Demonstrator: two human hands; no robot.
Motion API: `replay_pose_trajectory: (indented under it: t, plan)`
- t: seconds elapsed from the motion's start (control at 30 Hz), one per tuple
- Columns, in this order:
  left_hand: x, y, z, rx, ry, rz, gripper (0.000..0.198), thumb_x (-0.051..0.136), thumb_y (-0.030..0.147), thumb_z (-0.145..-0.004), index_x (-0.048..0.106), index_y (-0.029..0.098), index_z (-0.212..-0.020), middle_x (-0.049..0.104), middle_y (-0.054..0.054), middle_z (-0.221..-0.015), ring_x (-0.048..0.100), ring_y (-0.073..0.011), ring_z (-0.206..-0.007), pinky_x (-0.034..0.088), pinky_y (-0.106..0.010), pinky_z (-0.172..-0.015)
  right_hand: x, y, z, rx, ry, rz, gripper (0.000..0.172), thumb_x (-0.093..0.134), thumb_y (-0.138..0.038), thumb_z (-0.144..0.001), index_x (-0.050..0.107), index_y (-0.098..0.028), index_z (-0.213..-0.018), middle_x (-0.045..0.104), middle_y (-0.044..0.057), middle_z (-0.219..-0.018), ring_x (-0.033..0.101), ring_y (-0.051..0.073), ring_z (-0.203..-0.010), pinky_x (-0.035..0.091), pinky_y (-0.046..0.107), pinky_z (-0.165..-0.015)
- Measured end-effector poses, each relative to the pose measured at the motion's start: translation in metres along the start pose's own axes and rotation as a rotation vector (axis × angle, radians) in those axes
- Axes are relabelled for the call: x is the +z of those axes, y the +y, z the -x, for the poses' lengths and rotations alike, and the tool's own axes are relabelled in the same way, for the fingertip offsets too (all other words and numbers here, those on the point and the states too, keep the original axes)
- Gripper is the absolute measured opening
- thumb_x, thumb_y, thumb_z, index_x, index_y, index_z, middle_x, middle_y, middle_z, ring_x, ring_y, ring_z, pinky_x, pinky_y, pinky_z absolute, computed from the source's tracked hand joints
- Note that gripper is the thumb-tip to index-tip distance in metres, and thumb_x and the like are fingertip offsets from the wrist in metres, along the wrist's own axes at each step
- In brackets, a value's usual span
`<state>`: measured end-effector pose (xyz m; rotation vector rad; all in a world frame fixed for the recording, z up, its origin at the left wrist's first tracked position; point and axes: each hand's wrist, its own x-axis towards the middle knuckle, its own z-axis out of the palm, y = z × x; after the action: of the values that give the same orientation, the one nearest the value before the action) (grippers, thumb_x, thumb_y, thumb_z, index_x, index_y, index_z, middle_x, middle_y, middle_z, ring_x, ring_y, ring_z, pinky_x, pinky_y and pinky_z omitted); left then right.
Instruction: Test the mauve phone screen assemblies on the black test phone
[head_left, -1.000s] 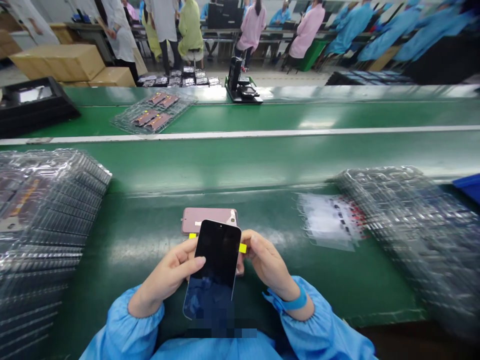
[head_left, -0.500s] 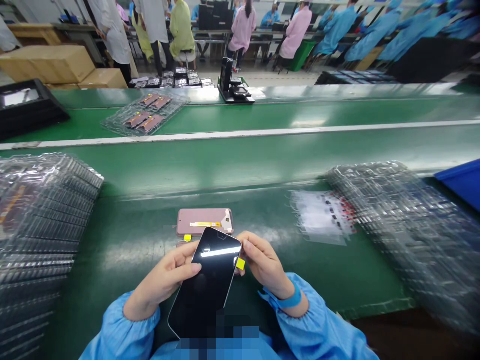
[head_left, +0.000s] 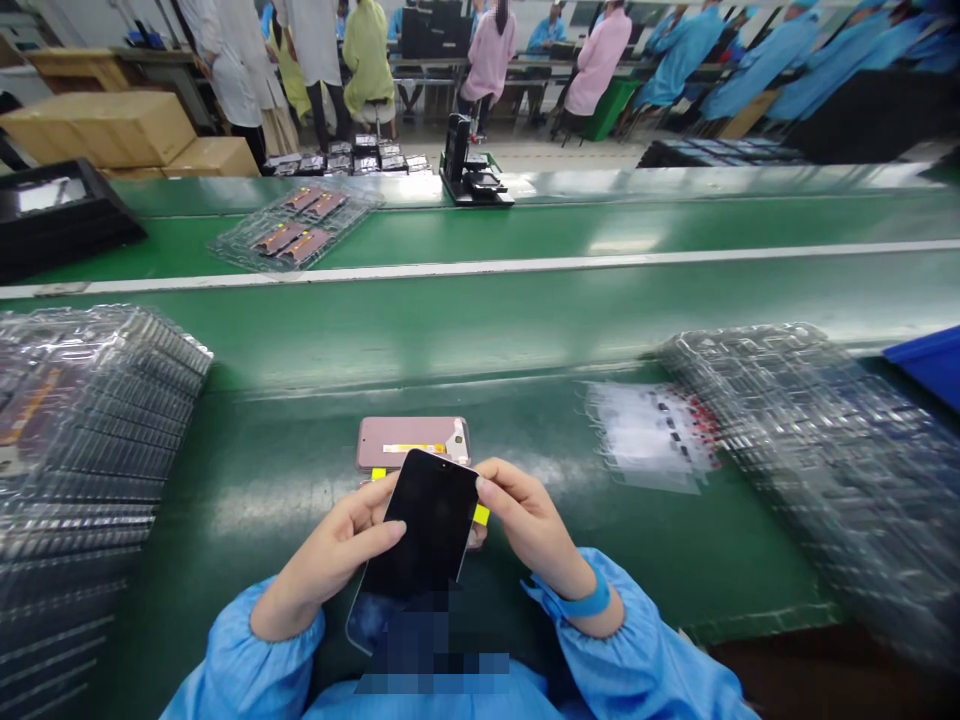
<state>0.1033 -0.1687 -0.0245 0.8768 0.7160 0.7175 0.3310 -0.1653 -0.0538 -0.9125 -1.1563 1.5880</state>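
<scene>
My left hand (head_left: pixel 341 545) grips the left edge of a phone screen (head_left: pixel 420 530), thumb on its dark glass front and fingers behind. At the screen's top right corner, my right hand (head_left: pixel 529 515) pinches the edge between thumb and fingertips. A yellow tab (head_left: pixel 481 515) shows beside the right edge, close to my right fingers. Just beyond the held screen lies another phone screen (head_left: pixel 405 432), its pinkish back up with a yellow flex cable. Part of a further piece under my hands is mostly hidden.
Stacked clear plastic trays stand at left (head_left: pixel 97 400) and right (head_left: pixel 795 450). Small clear bags (head_left: pixel 649 435) lie before the right stack. Across the belt are a tray of screens (head_left: pixel 300 228) and a black fixture (head_left: pixel 472 170). Cartons (head_left: pixel 112 130) and people are farther back.
The held screen has tipped slightly, and the bright reflection on its glass has gone. My right fingertips have closed onto its top right corner. The view has shifted slightly.
</scene>
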Motion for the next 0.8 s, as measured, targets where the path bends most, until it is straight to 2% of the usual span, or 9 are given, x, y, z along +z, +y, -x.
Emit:
replay_pose_trajectory:
  t: [0.1,0.27,0.37,0.47,0.53,0.6,0.67,0.73,0.8]
  plan:
    - [0.0,-0.003,0.001,0.081,0.061,-0.1,0.051,0.065,0.023,-0.089,0.053,0.03,-0.138,0.063,-0.006,-0.132,0.059,-0.0233,-0.118,0.047,-0.028,-0.096,-0.002,0.0,-0.004,0.004,0.027,0.042,0.029,0.062,-0.046,-0.095,0.064,-0.019,-0.086,0.06,0.0,-0.075,0.058,0.014,-0.065,0.048,0.023,-0.061]
    - [0.004,-0.002,0.004,0.091,0.075,-0.2,0.054,0.067,0.029,-0.088,0.051,0.028,-0.14,0.068,-0.008,-0.124,0.066,-0.0234,-0.102,0.052,-0.028,-0.082,-0.006,0.004,-0.005,0.057,0.005,0.017,0.028,0.062,-0.046,-0.095,0.066,-0.019,-0.09,0.062,0.0,-0.076,0.061,0.015,-0.066,0.051,0.023,-0.062]
    - [0.004,-0.002,0.005,0.096,0.049,-0.178,0.055,0.066,0.03,-0.088,0.05,0.029,-0.141,0.068,-0.007,-0.124,0.065,-0.0234,-0.104,0.05,-0.03,-0.088,-0.006,0.002,-0.005,0.078,-0.004,-0.023,0.028,0.065,-0.047,-0.094,0.068,-0.019,-0.092,0.064,0.002,-0.08,0.062,0.015,-0.068,0.054,0.023,-0.061]
    - [0.004,-0.002,0.004,0.095,0.033,-0.138,0.049,0.064,0.029,-0.089,0.054,0.028,-0.138,0.066,-0.006,-0.128,0.061,-0.0239,-0.114,0.046,-0.031,-0.097,-0.005,-0.002,-0.005,0.098,-0.017,-0.066,0.03,0.068,-0.048,-0.091,0.067,-0.018,-0.09,0.065,0.002,-0.075,0.061,0.015,-0.063,0.055,0.023,-0.057]
    - [0.005,-0.002,0.003,0.085,0.069,-0.077,0.043,0.063,0.028,-0.09,0.059,0.028,-0.133,0.062,-0.004,-0.134,0.055,-0.0244,-0.123,0.041,-0.031,-0.105,-0.004,-0.003,-0.005,0.109,-0.031,-0.089,0.031,0.069,-0.048,-0.09,0.065,-0.018,-0.086,0.064,0.001,-0.07,0.061,0.014,-0.058,0.055,0.024,-0.054]
    - [0.008,-0.005,0.001,0.034,0.093,0.06,0.038,0.058,0.032,-0.093,0.061,0.027,-0.13,0.059,-0.004,-0.138,0.052,-0.0247,-0.127,0.04,-0.032,-0.106,-0.004,-0.003,-0.004,0.111,-0.041,-0.103,0.031,0.07,-0.048,-0.089,0.064,-0.018,-0.083,0.064,0.001,-0.068,0.06,0.014,-0.055,0.054,0.024,-0.052]
    - [0.011,-0.009,-0.001,-0.094,0.008,0.271,0.044,0.047,0.047,-0.097,0.062,0.023,-0.13,0.06,-0.01,-0.136,0.059,-0.0274,-0.12,0.048,-0.038,-0.098,-0.004,-0.002,-0.003,0.106,-0.048,-0.107,0.031,0.07,-0.047,-0.089,0.064,-0.018,-0.083,0.064,0.001,-0.068,0.061,0.015,-0.055,0.054,0.025,-0.052]
    - [0.014,-0.013,-0.003,-0.213,-0.11,0.46,0.06,0.033,0.059,-0.096,0.062,0.018,-0.129,0.065,-0.017,-0.128,0.066,-0.03,-0.107,0.055,-0.042,-0.085,-0.004,-0.002,-0.002,0.097,-0.059,-0.106,0.03,0.07,-0.046,-0.09,0.064,-0.018,-0.082,0.063,0.001,-0.068,0.061,0.015,-0.056,0.052,0.025,-0.053]
    - [0.016,-0.015,-0.003,-0.261,-0.145,0.548,0.066,0.029,0.061,-0.096,0.064,0.014,-0.126,0.069,-0.02,-0.119,0.069,-0.0302,-0.099,0.057,-0.042,-0.079,-0.005,-0.001,-0.001,0.083,-0.067,-0.101,0.03,0.07,-0.046,-0.09,0.064,-0.017,-0.082,0.062,0.001,-0.067,0.059,0.013,-0.057,0.05,0.024,-0.055]
